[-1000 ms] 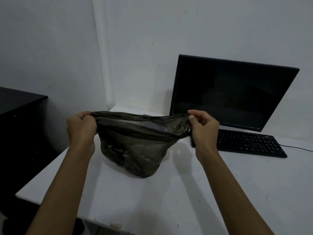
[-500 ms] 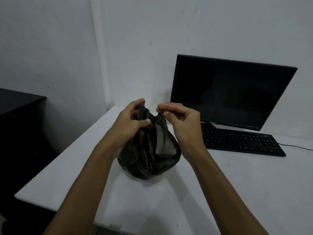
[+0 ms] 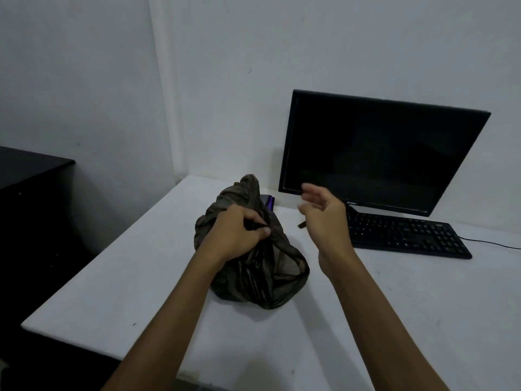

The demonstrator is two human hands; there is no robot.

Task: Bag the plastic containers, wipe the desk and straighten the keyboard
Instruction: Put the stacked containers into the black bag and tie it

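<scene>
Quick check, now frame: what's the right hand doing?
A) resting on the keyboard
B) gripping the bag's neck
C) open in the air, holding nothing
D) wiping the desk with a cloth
C: the right hand hangs open above the desk in front of the monitor, fingers spread and empty, while only the left hand clutches the gathered bag.

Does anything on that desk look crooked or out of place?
Yes. The keyboard lies askew, not parallel to the monitor. A small dark scrap lies loose on the desk beside the bag, which the left hand grips.
</scene>
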